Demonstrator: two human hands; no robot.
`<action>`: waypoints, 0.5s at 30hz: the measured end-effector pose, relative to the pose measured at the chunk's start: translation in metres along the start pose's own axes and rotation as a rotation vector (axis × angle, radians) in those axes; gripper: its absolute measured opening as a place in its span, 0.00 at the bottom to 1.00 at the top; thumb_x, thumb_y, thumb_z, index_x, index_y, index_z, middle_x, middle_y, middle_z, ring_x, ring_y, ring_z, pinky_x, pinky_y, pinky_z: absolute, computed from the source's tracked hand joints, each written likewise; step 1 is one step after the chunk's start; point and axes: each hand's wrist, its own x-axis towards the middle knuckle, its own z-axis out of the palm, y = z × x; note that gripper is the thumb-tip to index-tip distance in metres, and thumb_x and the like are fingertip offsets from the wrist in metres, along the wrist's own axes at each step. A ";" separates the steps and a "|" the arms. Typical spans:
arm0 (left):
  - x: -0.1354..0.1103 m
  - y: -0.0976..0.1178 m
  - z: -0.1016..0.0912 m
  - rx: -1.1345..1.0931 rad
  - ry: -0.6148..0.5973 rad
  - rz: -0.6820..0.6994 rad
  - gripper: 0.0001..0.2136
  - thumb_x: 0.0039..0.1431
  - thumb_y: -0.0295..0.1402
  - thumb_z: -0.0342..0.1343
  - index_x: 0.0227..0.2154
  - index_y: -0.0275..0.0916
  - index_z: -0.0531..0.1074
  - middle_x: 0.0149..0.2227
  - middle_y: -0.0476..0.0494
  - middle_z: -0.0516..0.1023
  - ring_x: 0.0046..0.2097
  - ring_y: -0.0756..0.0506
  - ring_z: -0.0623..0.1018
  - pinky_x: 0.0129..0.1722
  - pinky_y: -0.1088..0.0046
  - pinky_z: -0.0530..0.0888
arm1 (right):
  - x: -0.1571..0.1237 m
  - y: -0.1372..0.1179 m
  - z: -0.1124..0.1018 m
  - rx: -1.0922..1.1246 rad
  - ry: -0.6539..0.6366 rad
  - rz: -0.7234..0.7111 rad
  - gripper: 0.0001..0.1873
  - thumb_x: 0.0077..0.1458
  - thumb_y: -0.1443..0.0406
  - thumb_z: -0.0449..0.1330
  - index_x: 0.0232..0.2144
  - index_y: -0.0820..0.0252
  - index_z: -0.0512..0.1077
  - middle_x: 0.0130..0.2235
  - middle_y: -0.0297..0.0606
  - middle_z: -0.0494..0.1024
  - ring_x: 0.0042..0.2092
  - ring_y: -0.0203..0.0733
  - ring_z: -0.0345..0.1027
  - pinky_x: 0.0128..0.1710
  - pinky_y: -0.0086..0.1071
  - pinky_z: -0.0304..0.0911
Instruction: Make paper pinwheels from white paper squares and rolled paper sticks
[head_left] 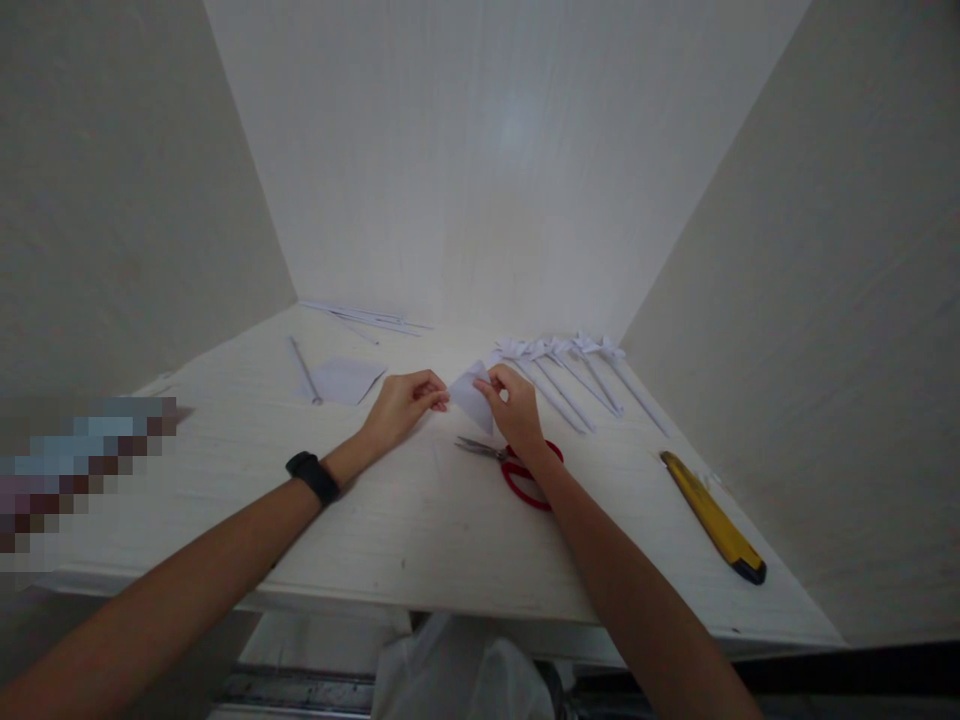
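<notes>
A small piece of white paper (472,397), with a pointed top corner, is held up over the middle of the table. My left hand (411,402) pinches its left corner between thumb and fingers. On its right side, my right hand (514,405) grips the paper with thumb and forefinger. Beneath my right wrist lie red-handled scissors (517,465), blades pointing left and partly covered by the forearm. Left of my left hand, a flat white paper sheet (349,381) rests beside a rolled paper stick (304,370).
Several paper pinwheels on sticks (566,375) lie at the back right. Thin paper sticks (367,318) lie along the back wall. A yellow box cutter (712,515) rests near the right wall. Walls enclose the white table (337,555) at back and right. A pixelated patch covers the left edge.
</notes>
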 end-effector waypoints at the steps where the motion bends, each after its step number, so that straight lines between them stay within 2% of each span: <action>1: 0.000 0.000 0.000 0.002 0.005 -0.001 0.06 0.53 0.35 0.58 0.27 0.38 0.73 0.26 0.45 0.80 0.30 0.46 0.80 0.31 0.73 0.74 | 0.000 0.000 0.000 -0.012 0.000 -0.008 0.12 0.55 0.63 0.55 0.22 0.56 0.59 0.23 0.30 0.64 0.27 0.36 0.58 0.31 0.30 0.55; 6: 0.001 -0.001 0.000 -0.031 0.029 -0.002 0.06 0.54 0.35 0.58 0.27 0.37 0.73 0.25 0.45 0.80 0.30 0.46 0.80 0.32 0.73 0.74 | 0.000 -0.001 0.000 -0.077 -0.006 -0.091 0.11 0.56 0.63 0.55 0.22 0.57 0.61 0.24 0.30 0.63 0.27 0.35 0.56 0.30 0.29 0.52; 10: 0.001 -0.002 0.001 -0.051 0.052 0.004 0.07 0.53 0.36 0.58 0.28 0.37 0.72 0.25 0.45 0.79 0.29 0.46 0.80 0.32 0.72 0.75 | -0.002 0.000 -0.001 -0.151 -0.041 -0.042 0.12 0.57 0.62 0.55 0.23 0.58 0.65 0.20 0.28 0.59 0.23 0.33 0.53 0.26 0.28 0.48; 12: 0.001 -0.004 0.001 -0.054 0.073 0.022 0.08 0.53 0.37 0.58 0.28 0.37 0.72 0.25 0.45 0.79 0.29 0.46 0.80 0.32 0.72 0.75 | -0.003 0.001 -0.001 -0.167 -0.060 -0.007 0.10 0.57 0.62 0.55 0.26 0.59 0.70 0.18 0.27 0.59 0.21 0.33 0.52 0.25 0.28 0.47; 15: 0.002 -0.007 0.000 -0.057 0.131 0.044 0.09 0.53 0.38 0.59 0.28 0.37 0.72 0.25 0.45 0.79 0.29 0.46 0.80 0.32 0.72 0.75 | -0.004 0.002 0.000 -0.169 -0.072 -0.016 0.10 0.58 0.65 0.53 0.35 0.59 0.74 0.19 0.28 0.64 0.21 0.33 0.56 0.25 0.28 0.50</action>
